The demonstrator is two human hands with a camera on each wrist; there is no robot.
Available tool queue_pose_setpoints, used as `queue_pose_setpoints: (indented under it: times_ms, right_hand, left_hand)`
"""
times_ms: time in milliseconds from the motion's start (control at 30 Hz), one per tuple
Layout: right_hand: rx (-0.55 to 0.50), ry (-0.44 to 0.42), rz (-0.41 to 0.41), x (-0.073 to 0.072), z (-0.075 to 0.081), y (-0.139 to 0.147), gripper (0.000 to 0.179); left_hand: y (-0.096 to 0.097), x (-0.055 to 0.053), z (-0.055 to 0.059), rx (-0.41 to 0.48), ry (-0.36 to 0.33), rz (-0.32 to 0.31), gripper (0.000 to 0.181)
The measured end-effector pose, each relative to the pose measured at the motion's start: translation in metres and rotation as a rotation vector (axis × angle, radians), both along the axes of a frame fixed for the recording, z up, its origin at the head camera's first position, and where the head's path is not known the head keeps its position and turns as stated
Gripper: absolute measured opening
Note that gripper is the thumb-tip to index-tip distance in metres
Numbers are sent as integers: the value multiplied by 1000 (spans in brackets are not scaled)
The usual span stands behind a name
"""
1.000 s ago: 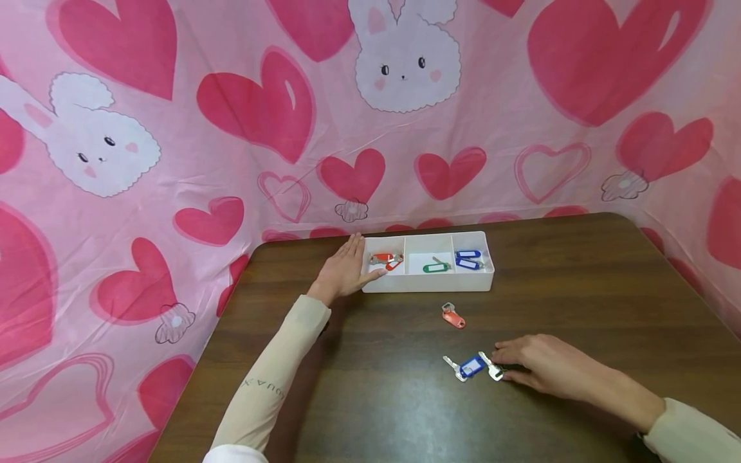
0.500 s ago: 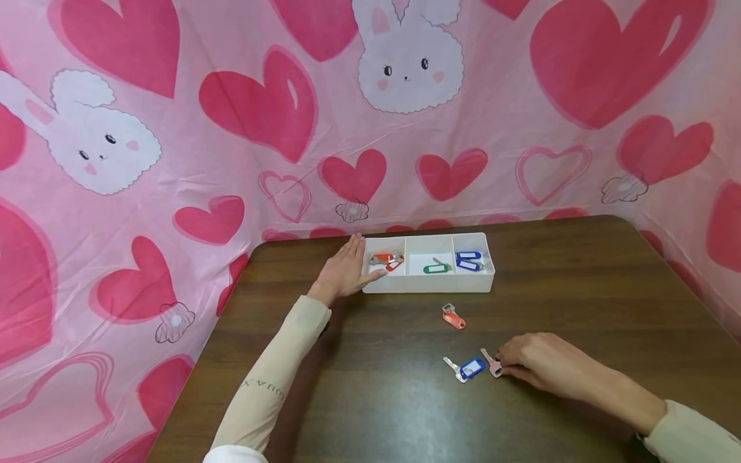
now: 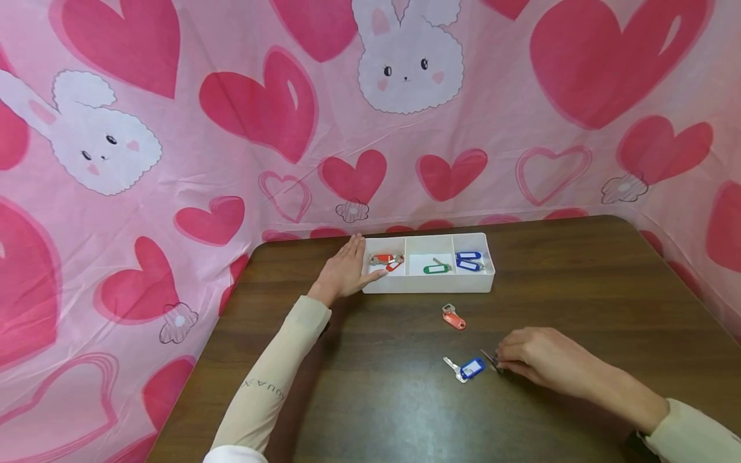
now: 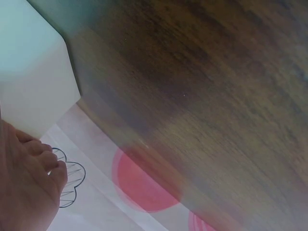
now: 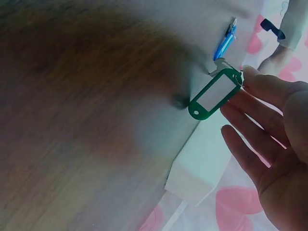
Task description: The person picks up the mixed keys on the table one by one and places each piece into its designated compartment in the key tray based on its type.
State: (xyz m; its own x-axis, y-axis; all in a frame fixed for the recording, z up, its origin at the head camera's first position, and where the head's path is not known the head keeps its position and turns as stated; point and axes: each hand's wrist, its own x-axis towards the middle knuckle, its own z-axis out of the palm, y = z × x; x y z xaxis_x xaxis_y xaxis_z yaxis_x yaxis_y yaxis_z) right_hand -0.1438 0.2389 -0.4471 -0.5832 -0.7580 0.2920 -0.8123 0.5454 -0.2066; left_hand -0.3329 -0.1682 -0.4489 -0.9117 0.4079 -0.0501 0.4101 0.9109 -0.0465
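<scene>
I see the dark wooden worktop (image 3: 579,283) with a white three-part tray (image 3: 428,283) at its far edge. My left hand (image 3: 345,270) lies flat, fingers straight, against the tray's left end. My right hand (image 3: 535,359) pinches a green-tagged key (image 5: 214,94) just above the worktop, beside a blue-tagged key (image 3: 466,368). A red-tagged key (image 3: 453,317) lies between tray and hand.

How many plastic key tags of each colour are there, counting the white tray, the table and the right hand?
Red plastic key tags: 3, two in the white plastic tray, one on the wooden table
Blue plastic key tags: 3, two in tray
Green plastic key tags: 2, one held by right hand
Total: 8
</scene>
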Motion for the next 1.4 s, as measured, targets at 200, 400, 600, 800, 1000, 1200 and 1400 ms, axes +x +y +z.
queue_pose_setpoints:
  times_ms: [200, 400, 600, 800, 1000, 1200, 1400]
  right_hand:
    - [-35, 61, 18, 0, 2, 0, 22]
    - [-78, 134, 35, -1, 4, -2, 27]
    - [-84, 153, 28, -1, 10, -5, 32]
    - [-114, 176, 12, -2, 15, -7, 33]
    - [-129, 141, -22, -1, 18, -10, 30]
    - [-179, -43, -99, 2, 21, -15, 23]
    - [-308, -264, -198, 5, 26, -22, 16]
  left_hand:
    - [1, 0, 0, -2, 2, 0, 107]
    - [1, 1, 0, -4, -11, 6, 107]
    - [1, 1, 1, 5, -17, 13, 107]
    - [1, 1, 1, 4, -21, 14, 107]
    - [1, 2, 1, 4, -21, 12, 108]
    - [1, 2, 1, 12, -21, 10, 107]
    - [0, 1, 0, 4, -23, 14, 108]
